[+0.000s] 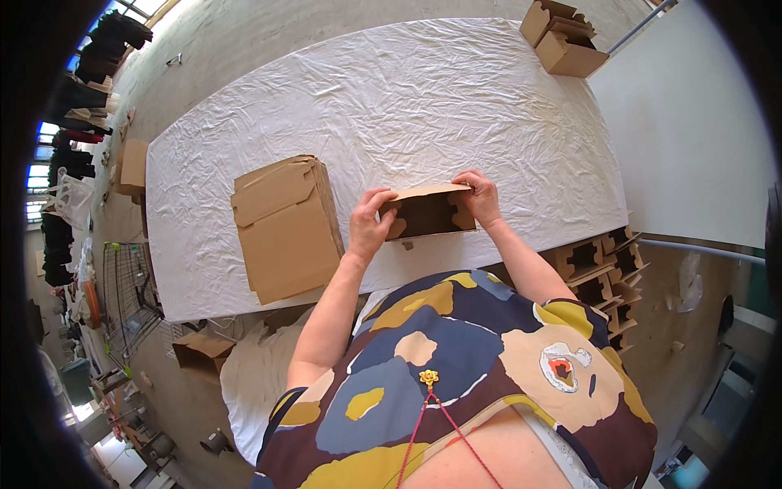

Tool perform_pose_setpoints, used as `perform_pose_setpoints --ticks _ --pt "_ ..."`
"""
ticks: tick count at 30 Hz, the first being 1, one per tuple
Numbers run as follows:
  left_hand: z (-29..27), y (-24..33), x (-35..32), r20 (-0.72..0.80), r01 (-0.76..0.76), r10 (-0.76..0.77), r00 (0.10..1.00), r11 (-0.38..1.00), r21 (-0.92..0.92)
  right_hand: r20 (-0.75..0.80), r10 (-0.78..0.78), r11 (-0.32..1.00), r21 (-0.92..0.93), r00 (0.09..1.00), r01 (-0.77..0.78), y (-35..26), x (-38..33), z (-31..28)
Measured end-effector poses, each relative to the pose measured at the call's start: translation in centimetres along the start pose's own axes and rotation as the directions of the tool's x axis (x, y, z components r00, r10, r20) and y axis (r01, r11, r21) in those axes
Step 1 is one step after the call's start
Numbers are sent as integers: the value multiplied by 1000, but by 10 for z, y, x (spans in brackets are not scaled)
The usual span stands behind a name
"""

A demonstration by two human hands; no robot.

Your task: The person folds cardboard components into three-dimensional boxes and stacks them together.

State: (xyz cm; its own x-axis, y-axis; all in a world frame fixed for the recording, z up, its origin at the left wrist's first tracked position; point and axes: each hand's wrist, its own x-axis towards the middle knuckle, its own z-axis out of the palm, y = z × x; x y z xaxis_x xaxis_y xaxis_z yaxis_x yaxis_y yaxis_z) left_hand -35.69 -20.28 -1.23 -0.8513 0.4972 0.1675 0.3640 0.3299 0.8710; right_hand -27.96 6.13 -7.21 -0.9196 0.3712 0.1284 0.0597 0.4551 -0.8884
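Observation:
Between my two hands is a brown cardboard box (429, 236), its open side facing me and its inside dark. My left hand (372, 224) grips the box's left end, fingers over the upper edge. At the upper right corner my right hand (478, 198) pinches the cardboard edge, fingers bent. The box is at the near part of a table covered with a wrinkled white cloth (456, 98). To the left of the box lies a thick stack of flat, folded cardboard boxes (285, 224).
Several open cardboard boxes (599, 273) are piled beside the table at the right. More boxes (562, 41) stand at the far right corner, by a white panel (692, 122). Left of the table are a wire rack (126, 297) and an open box (204, 352) on the floor.

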Motion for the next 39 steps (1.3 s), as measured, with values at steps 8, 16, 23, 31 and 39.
perform_pose_setpoints --ticks 8,16,23,31,39 --pt "-4 -3 -1 52 7 -6 999 1000 -20 417 225 886 289 881 -362 -24 -4 -41" --pt "0 -10 1 65 4 -10 998 996 93 346 402 812 293 848 -505 -4 -10 -16" --pt "12 -25 5 -15 91 -90 996 973 211 265 315 914 175 911 -367 -8 -9 -10" --pt "24 -73 -4 162 275 -252 954 952 -138 256 265 881 328 930 -341 9 -14 7" --pt "-10 -3 -6 118 -26 19 993 998 60 255 262 883 325 931 -338 3 -13 1"
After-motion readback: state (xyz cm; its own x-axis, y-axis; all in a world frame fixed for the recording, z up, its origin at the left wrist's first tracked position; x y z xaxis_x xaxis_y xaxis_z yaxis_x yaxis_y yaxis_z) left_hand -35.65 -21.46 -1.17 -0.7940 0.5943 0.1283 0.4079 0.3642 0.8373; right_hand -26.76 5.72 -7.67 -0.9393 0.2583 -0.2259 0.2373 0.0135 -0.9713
